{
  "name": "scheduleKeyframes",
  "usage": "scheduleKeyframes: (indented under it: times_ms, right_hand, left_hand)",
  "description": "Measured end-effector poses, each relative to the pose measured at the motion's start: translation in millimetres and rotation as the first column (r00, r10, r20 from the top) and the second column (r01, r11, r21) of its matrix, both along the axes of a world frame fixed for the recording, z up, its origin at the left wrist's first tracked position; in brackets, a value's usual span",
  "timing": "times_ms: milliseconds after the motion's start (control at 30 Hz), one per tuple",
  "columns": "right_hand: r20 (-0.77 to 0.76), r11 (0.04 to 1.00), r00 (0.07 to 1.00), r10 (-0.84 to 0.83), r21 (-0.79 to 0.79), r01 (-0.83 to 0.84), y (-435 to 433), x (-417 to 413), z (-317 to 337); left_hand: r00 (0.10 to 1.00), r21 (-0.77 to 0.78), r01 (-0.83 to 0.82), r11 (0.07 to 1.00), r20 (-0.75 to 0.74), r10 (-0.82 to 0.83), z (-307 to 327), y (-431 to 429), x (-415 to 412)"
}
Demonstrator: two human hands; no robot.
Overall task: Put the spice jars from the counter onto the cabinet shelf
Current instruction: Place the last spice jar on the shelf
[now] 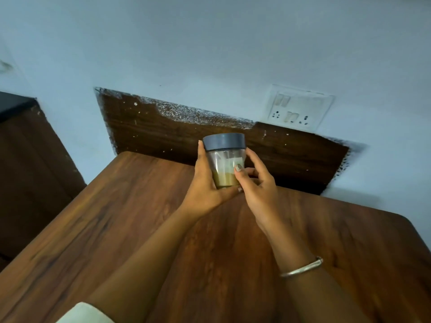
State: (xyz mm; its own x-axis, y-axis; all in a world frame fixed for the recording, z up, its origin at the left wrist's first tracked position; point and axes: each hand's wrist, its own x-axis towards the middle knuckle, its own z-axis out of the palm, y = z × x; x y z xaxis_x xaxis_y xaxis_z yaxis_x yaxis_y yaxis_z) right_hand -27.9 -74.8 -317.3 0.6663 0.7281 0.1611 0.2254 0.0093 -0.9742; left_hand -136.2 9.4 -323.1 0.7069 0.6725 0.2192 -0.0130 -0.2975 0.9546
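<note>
A clear spice jar (224,157) with a grey lid and yellowish-brown powder in its lower part is held upright above the far edge of a brown wooden surface (116,217). My left hand (205,185) wraps the jar's left side and cups its base. My right hand (256,183) touches the jar's right side with thumb and fingertips. A metal bangle (303,268) sits on my right wrist.
A dark wooden back panel (163,131) with paint specks stands against the pale blue wall behind the surface. A white switch and socket plate (300,108) is on the wall at upper right. Another dark wooden piece (30,171) stands at left.
</note>
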Motion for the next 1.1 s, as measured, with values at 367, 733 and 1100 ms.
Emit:
scheduleKeyframes:
  times_ms: [367, 733, 1100]
  right_hand:
    - [-0.345, 0.970, 0.916, 0.205, 0.195, -0.144, -44, 19, 25]
    - [-0.197, 0.969, 0.969, 0.152, 0.224, -0.106, -59, 22, 37]
    - [-0.204, 0.967, 0.965, 0.165, 0.225, -0.118, -67, 20, 43]
  left_hand:
    - [0.977, -0.195, 0.183, 0.964, 0.148, -0.156, 27, -36, 16]
    - [0.972, -0.187, 0.156, 0.970, 0.203, -0.117, 34, -55, 23]
    - [0.988, -0.081, 0.139, 0.987, 0.073, -0.133, 42, -57, 19]
